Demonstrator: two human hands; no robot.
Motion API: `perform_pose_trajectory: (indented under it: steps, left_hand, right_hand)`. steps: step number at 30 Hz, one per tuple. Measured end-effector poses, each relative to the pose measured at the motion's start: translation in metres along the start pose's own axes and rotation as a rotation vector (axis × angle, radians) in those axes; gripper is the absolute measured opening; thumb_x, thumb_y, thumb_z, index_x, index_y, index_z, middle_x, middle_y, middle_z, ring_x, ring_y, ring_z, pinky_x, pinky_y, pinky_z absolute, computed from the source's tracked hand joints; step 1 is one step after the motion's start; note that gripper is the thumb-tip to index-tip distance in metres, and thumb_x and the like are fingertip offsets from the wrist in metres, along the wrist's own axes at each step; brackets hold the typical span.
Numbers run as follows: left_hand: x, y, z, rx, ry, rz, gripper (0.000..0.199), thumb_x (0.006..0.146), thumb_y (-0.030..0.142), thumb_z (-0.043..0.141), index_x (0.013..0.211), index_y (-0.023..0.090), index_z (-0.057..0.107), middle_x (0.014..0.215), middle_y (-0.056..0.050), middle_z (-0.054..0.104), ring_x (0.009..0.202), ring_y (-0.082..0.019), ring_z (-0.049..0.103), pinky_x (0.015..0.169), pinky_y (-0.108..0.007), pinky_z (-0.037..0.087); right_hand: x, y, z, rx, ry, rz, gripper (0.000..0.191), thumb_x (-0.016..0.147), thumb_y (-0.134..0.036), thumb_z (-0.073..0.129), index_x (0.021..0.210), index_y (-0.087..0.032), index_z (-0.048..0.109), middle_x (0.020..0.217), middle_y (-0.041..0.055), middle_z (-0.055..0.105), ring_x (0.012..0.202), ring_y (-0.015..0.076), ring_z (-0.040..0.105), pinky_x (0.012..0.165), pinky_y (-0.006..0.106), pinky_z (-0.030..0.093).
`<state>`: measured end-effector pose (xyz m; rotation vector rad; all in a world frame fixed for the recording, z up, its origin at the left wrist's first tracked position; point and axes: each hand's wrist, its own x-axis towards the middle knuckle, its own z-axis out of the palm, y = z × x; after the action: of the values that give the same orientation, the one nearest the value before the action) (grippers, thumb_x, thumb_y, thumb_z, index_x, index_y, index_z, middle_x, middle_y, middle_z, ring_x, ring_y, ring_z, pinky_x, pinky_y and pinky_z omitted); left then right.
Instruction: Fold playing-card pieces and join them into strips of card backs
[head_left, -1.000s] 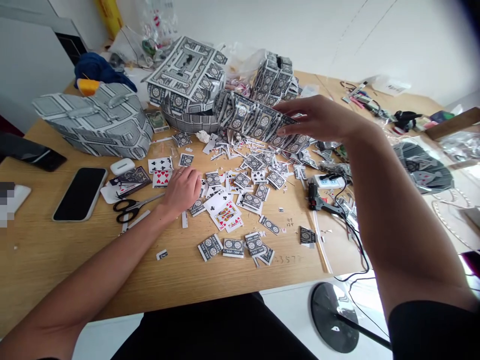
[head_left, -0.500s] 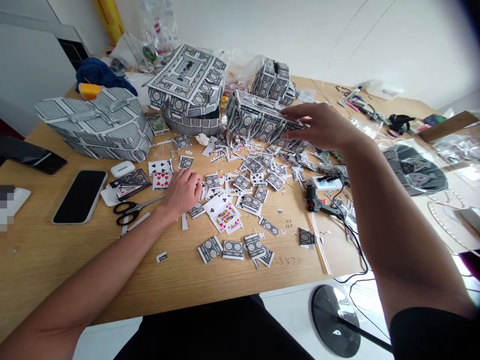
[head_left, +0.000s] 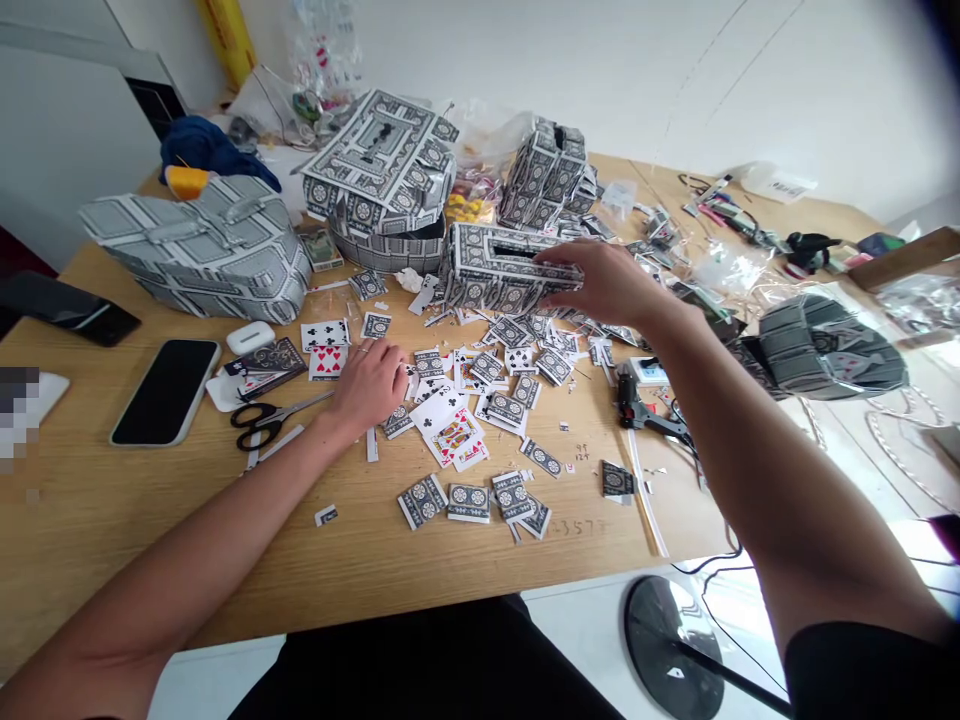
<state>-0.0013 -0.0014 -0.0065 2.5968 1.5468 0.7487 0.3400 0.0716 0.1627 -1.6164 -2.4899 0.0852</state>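
My right hand (head_left: 600, 280) grips the right end of a long box (head_left: 495, 270) made of folded playing cards, fingers over its top and thumb at the front. A dark slot runs along the box's upper face. It stands roughly level behind the scattered cards. My left hand (head_left: 373, 382) rests on the table, its fingers curled in and pressed together; whatever may be under them is hidden. Beside it lie scissors (head_left: 274, 418), two face-up cards (head_left: 328, 362) and several folded cards (head_left: 427, 365). Face cards (head_left: 452, 435) fan out to its right.
Woven card baskets (head_left: 202, 250) and a lidded card box (head_left: 379, 160) stand at the back left. Another card box (head_left: 546, 175) is behind. A glue gun (head_left: 645, 412) with its cable lies right, near a round card basket (head_left: 832, 345). A phone (head_left: 165, 392) lies left.
The long box has come down and left, and its slotted top now shows more level. My right hand moved with it. My left hand stayed in place; the view shifted slightly.
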Motion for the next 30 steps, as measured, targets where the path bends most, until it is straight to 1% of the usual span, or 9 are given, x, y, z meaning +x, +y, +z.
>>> perform_pose_trajectory:
  steps: [2, 6, 11, 14, 19, 23, 25, 27, 30]
  left_hand:
    - [0.000, 0.000, -0.001, 0.007, -0.005, 0.001, 0.019, 0.099, 0.018, 0.049, 0.104, 0.017, 0.068, 0.108, -0.016, 0.070, 0.108, -0.035, 0.063, 0.099, -0.051, 0.050]
    - [0.001, 0.001, -0.001, 0.012, -0.007, 0.007, 0.019, 0.098, 0.018, 0.049, 0.104, 0.017, 0.068, 0.107, -0.016, 0.070, 0.107, -0.035, 0.062, 0.098, -0.051, 0.050]
    - [0.001, 0.000, -0.001, 0.011, 0.000, 0.016, 0.018, 0.098, 0.017, 0.050, 0.103, 0.019, 0.068, 0.107, -0.014, 0.070, 0.107, -0.035, 0.063, 0.097, -0.051, 0.050]
    - [0.001, -0.001, 0.000, 0.014, 0.011, 0.026, 0.018, 0.097, 0.016, 0.051, 0.102, 0.019, 0.068, 0.105, -0.014, 0.070, 0.105, -0.034, 0.064, 0.096, -0.050, 0.050]
    - [0.000, -0.001, 0.002, 0.025, 0.058, 0.048, 0.016, 0.098, 0.018, 0.053, 0.099, 0.017, 0.070, 0.103, -0.013, 0.072, 0.102, -0.033, 0.065, 0.095, -0.048, 0.052]
    - [-0.001, 0.002, 0.000, -0.034, 0.117, 0.151, 0.017, 0.098, 0.017, 0.054, 0.092, 0.018, 0.070, 0.093, -0.009, 0.074, 0.094, -0.029, 0.067, 0.090, -0.044, 0.054]
    - [-0.001, 0.004, -0.002, -0.065, 0.126, 0.208, 0.016, 0.097, 0.015, 0.055, 0.091, 0.019, 0.069, 0.091, -0.008, 0.074, 0.092, -0.027, 0.068, 0.088, -0.042, 0.055]
    - [-0.001, 0.006, -0.003, -0.077, 0.132, 0.229, 0.017, 0.097, 0.015, 0.055, 0.090, 0.020, 0.069, 0.091, -0.007, 0.075, 0.091, -0.027, 0.067, 0.087, -0.041, 0.056]
    - [0.000, 0.006, -0.004, -0.074, 0.158, 0.230, 0.016, 0.097, 0.015, 0.055, 0.092, 0.019, 0.070, 0.092, -0.008, 0.075, 0.091, -0.028, 0.067, 0.088, -0.042, 0.056]
  right_hand:
    - [0.002, -0.004, 0.009, 0.013, -0.019, -0.019, 0.059, 0.080, -0.031, 0.084, 0.136, -0.017, 0.073, 0.133, 0.0176, 0.075, 0.119, 0.0389, 0.069, 0.106, 0.053, 0.051]
    - [0.009, -0.007, 0.020, 0.055, 0.015, -0.051, 0.056, 0.079, -0.036, 0.084, 0.133, -0.027, 0.075, 0.128, 0.0080, 0.078, 0.116, 0.0373, 0.071, 0.104, 0.056, 0.053]
    - [0.021, -0.007, 0.022, 0.100, 0.045, -0.050, 0.058, 0.077, -0.038, 0.087, 0.132, -0.027, 0.075, 0.126, 0.0092, 0.079, 0.113, 0.0377, 0.072, 0.101, 0.056, 0.054]
    - [0.025, -0.012, 0.030, 0.104, 0.060, -0.060, 0.057, 0.076, -0.034, 0.089, 0.130, -0.028, 0.076, 0.127, 0.0085, 0.078, 0.115, 0.0382, 0.070, 0.105, 0.058, 0.053]
    - [0.018, -0.039, 0.071, 0.157, 0.131, -0.045, 0.053, 0.077, -0.020, 0.089, 0.128, -0.023, 0.075, 0.125, 0.0107, 0.076, 0.112, 0.0348, 0.069, 0.101, 0.057, 0.056]
    - [0.011, -0.071, 0.116, 0.208, 0.194, -0.080, 0.058, 0.085, -0.011, 0.080, 0.140, -0.022, 0.068, 0.132, 0.0128, 0.072, 0.122, 0.0357, 0.063, 0.105, 0.058, 0.055]
    - [0.012, -0.084, 0.134, 0.214, 0.195, -0.105, 0.059, 0.088, -0.011, 0.077, 0.144, -0.022, 0.066, 0.137, 0.0132, 0.070, 0.127, 0.0349, 0.061, 0.115, 0.057, 0.050]
    - [0.013, -0.093, 0.145, 0.221, 0.206, -0.126, 0.059, 0.091, -0.011, 0.073, 0.148, -0.023, 0.062, 0.142, 0.0123, 0.067, 0.134, 0.0326, 0.058, 0.127, 0.056, 0.039]
    - [0.011, -0.098, 0.151, 0.235, 0.247, -0.165, 0.062, 0.095, -0.013, 0.069, 0.153, -0.028, 0.056, 0.152, 0.0097, 0.062, 0.147, 0.0310, 0.049, 0.133, 0.058, 0.027]
